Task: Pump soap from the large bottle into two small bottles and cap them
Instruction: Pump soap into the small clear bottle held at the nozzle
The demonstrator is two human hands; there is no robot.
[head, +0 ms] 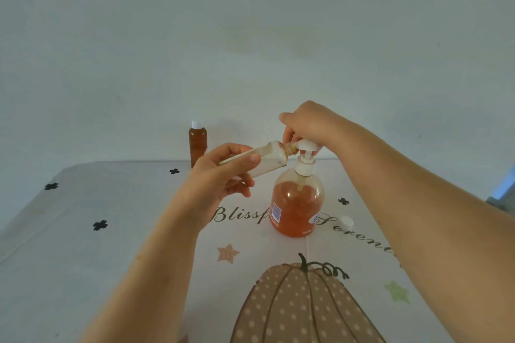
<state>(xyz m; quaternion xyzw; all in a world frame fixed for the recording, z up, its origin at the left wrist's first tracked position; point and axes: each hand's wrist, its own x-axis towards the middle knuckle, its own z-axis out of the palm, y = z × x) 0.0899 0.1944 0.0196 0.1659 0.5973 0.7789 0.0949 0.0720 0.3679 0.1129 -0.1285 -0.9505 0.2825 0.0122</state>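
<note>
Head view
- The left hand (223, 181) grips the uncapped small bottle (269, 157). The thumb lies across its upper side and the fingers (239, 186) curl closely round it from below.
- The uncapped small bottle is held in the air, tilted almost level. Its open neck touches the spout of the pump head (306, 145). It looks nearly clear inside, with only a film on its wall.
- The right hand (309, 124) sits on top of the pump head with its fingers (288, 133) curled down over it. The palm side is hidden, so how hard it presses cannot be told.
- The large bottle (298, 203) stands upright on the tablecloth (111, 259), just below both hands, and is over half full of orange soap. It carries two blue-and-white labels whose print is too small to read.
- The capped small bottle (198, 145) is filled with dark amber soap. It stands upright at the far edge of the table, well to the left.
- A loose white cap (346, 222) lies on the tablecloth to the right of the large bottle.
- Script on the tablecloth reads "Blissf", then is cut off by the large bottle. The next word is partly covered by the bottle and the right forearm, with only "eren" legible.
- A dotted pumpkin print (292, 309) is cut off by the lower frame edge.
</note>
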